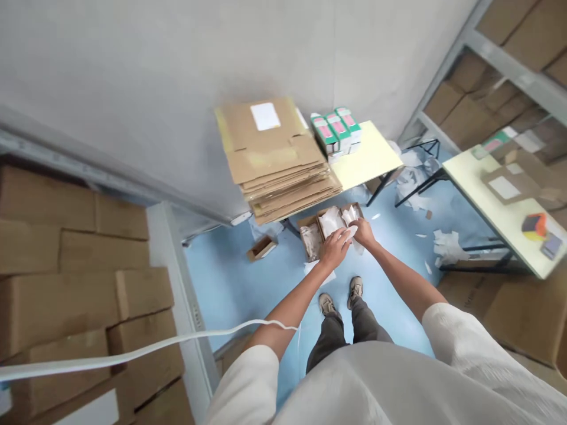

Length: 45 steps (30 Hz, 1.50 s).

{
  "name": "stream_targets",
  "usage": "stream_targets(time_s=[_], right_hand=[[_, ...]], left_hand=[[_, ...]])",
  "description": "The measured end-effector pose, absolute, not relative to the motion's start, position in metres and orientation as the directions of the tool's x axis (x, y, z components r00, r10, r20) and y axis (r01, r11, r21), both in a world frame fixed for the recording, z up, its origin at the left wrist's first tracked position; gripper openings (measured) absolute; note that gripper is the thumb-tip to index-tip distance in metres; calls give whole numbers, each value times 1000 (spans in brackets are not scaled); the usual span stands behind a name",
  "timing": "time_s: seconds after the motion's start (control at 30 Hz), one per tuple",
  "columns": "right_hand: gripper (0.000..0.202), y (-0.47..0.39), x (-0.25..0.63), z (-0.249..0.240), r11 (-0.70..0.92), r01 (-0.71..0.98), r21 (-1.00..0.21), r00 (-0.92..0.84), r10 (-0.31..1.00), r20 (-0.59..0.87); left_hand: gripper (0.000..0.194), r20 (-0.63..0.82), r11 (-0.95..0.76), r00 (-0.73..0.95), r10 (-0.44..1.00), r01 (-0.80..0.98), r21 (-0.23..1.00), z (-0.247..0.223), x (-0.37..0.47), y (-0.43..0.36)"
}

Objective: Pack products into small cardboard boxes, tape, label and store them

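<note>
Both my arms reach down in front of me, over open cardboard boxes [310, 219] on the floor. The boxes hold white wrapped packets [331, 221]. A small white packet [351, 232], perhaps paper or plastic film, is between my hands. My left hand [335, 248] has its fingers closed on the packet's near side. Closed at the packet's right end, my right hand [364, 234] is just beside the right-hand box; its fingertips are partly hidden. What the packet contains cannot be made out.
Flattened cardboard [274, 147] and green-and-white boxes [339, 131] sit on a pale table [374, 150]. A second table [473, 177] stands at right. Brown cartons [66, 295] fill the left shelving. A small open box [262, 248] and scraps [447, 245] lie on the floor. A white cable [177, 339] crosses my left arm.
</note>
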State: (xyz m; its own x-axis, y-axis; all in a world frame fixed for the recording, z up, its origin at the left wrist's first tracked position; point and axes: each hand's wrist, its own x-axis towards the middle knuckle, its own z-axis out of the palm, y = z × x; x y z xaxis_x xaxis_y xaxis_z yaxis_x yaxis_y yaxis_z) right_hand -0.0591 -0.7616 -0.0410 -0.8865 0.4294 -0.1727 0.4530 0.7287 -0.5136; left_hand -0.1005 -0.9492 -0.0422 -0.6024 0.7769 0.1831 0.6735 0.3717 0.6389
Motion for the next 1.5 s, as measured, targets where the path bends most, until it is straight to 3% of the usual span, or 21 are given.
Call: stream_targets(time_s=[0.3, 0.57, 0.77, 1.03, 1.23, 1.4, 1.5], right_hand=[[31, -610, 50, 56, 598, 636, -487, -695, 719, -25], [30, -432, 157, 121, 560, 696, -449, -594, 801, 78], [34, -315, 225, 159, 488, 760, -430, -484, 866, 128], [37, -184, 276, 177, 402, 793, -457, -356, 916, 186], [25, -72, 266, 177, 410, 831, -377, -367, 912, 183], [23, 18, 229, 166, 516, 812, -273, -524, 850, 47], [24, 51, 208, 148, 562, 773, -295, -603, 795, -65]], left_hand=[[40, 299, 49, -293, 908, 783, 620, 59, -70, -778], [44, 333, -109, -174, 927, 724, 681, 115, -9, -569], [44, 273, -180, -36, 961, 666, 724, 146, 47, -431], [43, 267, -290, 131, 955, 614, 734, 155, 81, -281], [50, 289, -309, 122, 949, 532, 788, 142, 59, -152], [43, 221, -262, 141, 965, 564, 783, 128, 14, -46], [40, 208, -242, 128, 970, 624, 743, 119, -10, 1]])
